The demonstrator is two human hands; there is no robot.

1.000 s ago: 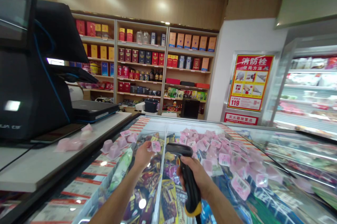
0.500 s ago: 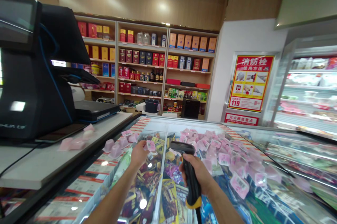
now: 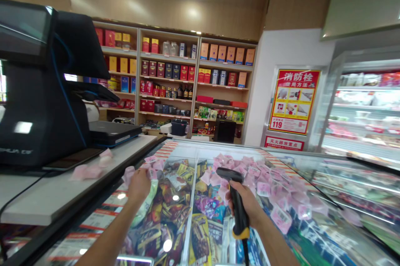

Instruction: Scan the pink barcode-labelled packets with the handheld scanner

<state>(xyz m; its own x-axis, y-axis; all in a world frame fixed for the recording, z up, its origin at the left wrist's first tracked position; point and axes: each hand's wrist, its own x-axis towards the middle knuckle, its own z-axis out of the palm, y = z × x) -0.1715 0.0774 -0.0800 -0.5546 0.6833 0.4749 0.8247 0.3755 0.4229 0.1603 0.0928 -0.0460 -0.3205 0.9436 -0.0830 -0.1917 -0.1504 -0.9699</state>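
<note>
My right hand (image 3: 245, 203) is wrapped round the handle of a black and yellow barcode scanner (image 3: 239, 207), its head pointing left above the glass-topped freezer (image 3: 187, 149). At the freezer's left side, my left hand (image 3: 139, 184) is closed, with a small pink translucent piece bearing a barcode label (image 3: 152, 174) at its fingertips. Similar pink pieces (image 3: 158, 164) lie right beside this hand. A large spread of pink pieces (image 3: 281, 191) covers the right part of the glass, several with barcode labels showing. Colourful ice-cream packets (image 3: 170, 207) show beneath the glass.
On the left, a white counter (image 3: 28, 203) bears a black checkout terminal (image 3: 40, 103) and a few pink pieces (image 3: 90, 171). Shelves of boxes and bottles (image 3: 167, 70) stand behind. A red fire-hydrant poster (image 3: 293, 99) hangs near a lit fridge (image 3: 365, 107) on the right.
My left hand has moved left with the pink labelled piece, from over the freezer's middle to the pink pieces at the left. The scanner in my right hand has shifted slightly right.
</note>
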